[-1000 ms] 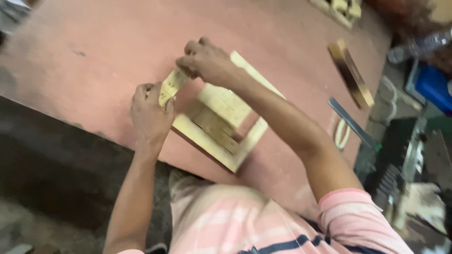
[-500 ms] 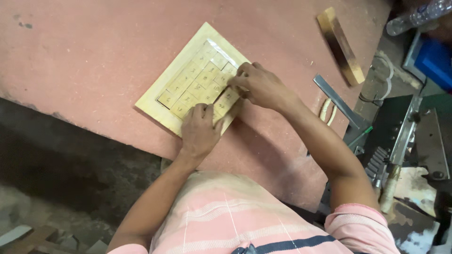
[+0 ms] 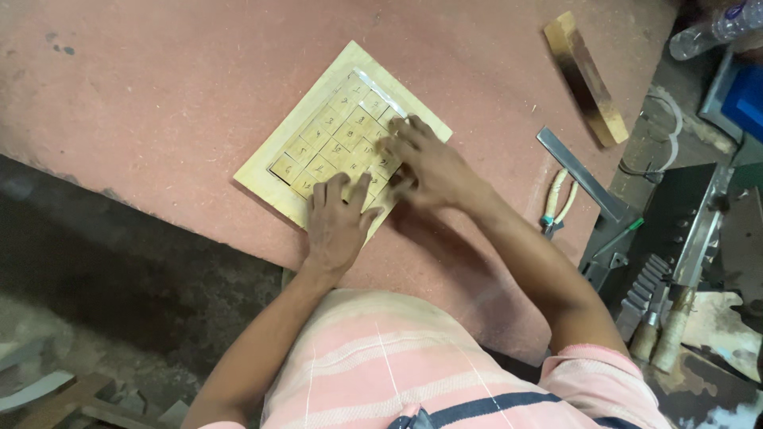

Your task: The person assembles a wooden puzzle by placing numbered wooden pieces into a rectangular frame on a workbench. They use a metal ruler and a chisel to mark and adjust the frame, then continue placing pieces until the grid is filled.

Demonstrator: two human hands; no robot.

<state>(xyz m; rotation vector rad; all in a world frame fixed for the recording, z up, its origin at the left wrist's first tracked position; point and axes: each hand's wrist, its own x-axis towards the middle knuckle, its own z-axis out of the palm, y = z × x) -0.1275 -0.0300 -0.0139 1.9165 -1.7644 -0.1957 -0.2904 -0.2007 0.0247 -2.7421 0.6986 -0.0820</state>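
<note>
Wooden tile board [image 3: 274,156], square, pale, numbered tiles

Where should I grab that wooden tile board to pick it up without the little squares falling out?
Probably by the plain raised frame, not the tiles. The wooden tile board lies flat on the reddish table, and its far-left edges are free, while the left hand and right hand cover the near corner. Come from opposite sides and keep it level, since the tiles look loose.

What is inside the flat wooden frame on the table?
The wooden frame holds rows of small square wooden tiles with marks on them. The left hand and right hand lie flat over the near corner, so the tiles there are covered.
</note>
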